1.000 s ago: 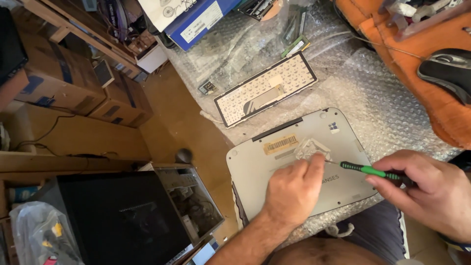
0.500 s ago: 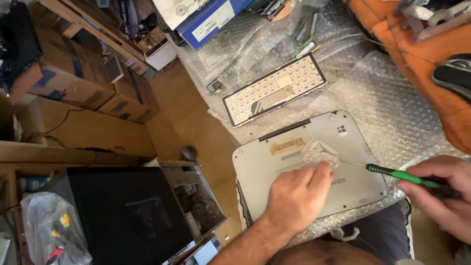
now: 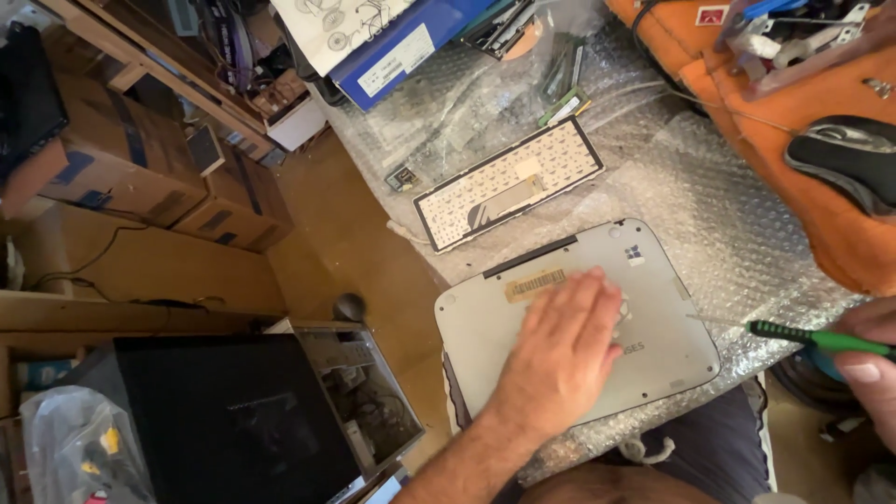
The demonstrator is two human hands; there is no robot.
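A small grey laptop [image 3: 653, 271] lies bottom-up on bubble wrap in front of me. My left hand [image 3: 563, 347] rests flat on its underside, fingers together, covering the middle and part of a brown label. My right hand [image 3: 863, 359] is at the right edge of view, holding a green-handled screwdriver [image 3: 807, 336]. The thin metal tip points left and hovers just off the laptop's right edge, apart from it. A detached keyboard panel [image 3: 509, 182] lies face-down beyond the laptop.
An orange cushion [image 3: 793, 168] with a dark computer mouse [image 3: 845, 154] and metal parts sits at the right. A blue box [image 3: 401, 47] and memory sticks [image 3: 565, 79] lie at the back. On the floor to the left are an open computer case [image 3: 233, 420] and cardboard boxes [image 3: 112, 159].
My left hand has gone from pinching at the laptop's middle to lying flat on it. My right hand has drawn the screwdriver to the right, off the laptop.
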